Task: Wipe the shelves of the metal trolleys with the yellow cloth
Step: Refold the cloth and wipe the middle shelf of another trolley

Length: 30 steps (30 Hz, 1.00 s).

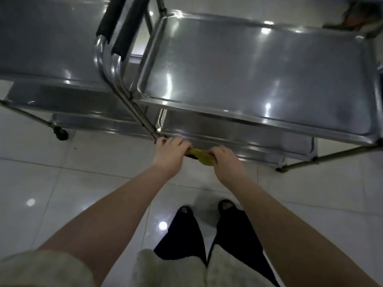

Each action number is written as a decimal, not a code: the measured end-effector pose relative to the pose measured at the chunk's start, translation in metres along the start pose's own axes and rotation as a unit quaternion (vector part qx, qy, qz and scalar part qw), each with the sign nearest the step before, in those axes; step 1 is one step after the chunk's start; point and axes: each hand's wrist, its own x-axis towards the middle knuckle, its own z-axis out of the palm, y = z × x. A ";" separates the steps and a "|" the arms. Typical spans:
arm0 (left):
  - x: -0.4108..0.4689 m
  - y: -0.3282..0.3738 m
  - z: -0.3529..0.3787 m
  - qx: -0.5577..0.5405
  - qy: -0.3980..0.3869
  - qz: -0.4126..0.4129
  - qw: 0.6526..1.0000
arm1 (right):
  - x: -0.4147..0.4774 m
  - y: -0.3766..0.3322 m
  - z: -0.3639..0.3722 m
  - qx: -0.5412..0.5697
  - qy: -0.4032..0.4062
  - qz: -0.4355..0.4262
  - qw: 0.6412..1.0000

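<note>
1. Two trolleys stand side by side in the upper half of the frame: the left trolley [47,44] at the upper left, the right trolley [228,115] from upper centre to right.
2. Both hands meet at frame centre, just in front of the near edge of the right trolley's lower shelf [238,132]. The left hand [169,153] and the right hand [224,160] each curl their fingers tightly round one end of the cloth [202,156]. It spans the short gap between them, bunched or twisted into a thin roll.
3. The cloth touches no shelf, so I judge that no wiping is under way. The hands seem to be wringing or refolding it.
4. How much is done cannot be read. The top shelf [259,69] gleams with light streaks, but no wet trail, dirt or dry patch shows plainly. The lower shelf beside the hands looks like the likely next surface.
5. Shelves are smooth polished steel trays, rectangular with rounded corners and a raised lip, and strongly reflective.
6. Frames are round shiny tubing. Two curved handles at the upper left carry matt black grips [112,19], probably rubber or foam. A dark castor [61,133] sits under the left trolley.
7. The cloth is yellow, soft and limp; the floor [83,183] is glossy pale tile.
</note>
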 end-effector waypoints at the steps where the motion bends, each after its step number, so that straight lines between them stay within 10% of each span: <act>1: 0.000 0.001 0.008 -0.018 0.000 0.006 1.000 | -0.003 0.003 0.004 -0.002 0.001 0.009 1.000; 12: 0.036 0.030 0.116 -0.084 -0.136 0.021 0.987 | 0.005 0.089 0.067 0.025 -0.110 0.092 0.989; 22: 0.185 0.060 0.155 -0.093 0.098 0.030 0.990 | 0.124 0.190 0.048 -0.062 0.197 -0.009 0.978; 26: 0.193 0.060 0.229 -0.032 0.020 0.097 0.995 | 0.142 0.244 0.101 -0.149 0.102 0.010 0.984; 30: 0.200 0.039 0.275 -0.131 0.118 0.079 0.981 | 0.149 0.271 0.137 -0.140 0.147 -0.016 0.979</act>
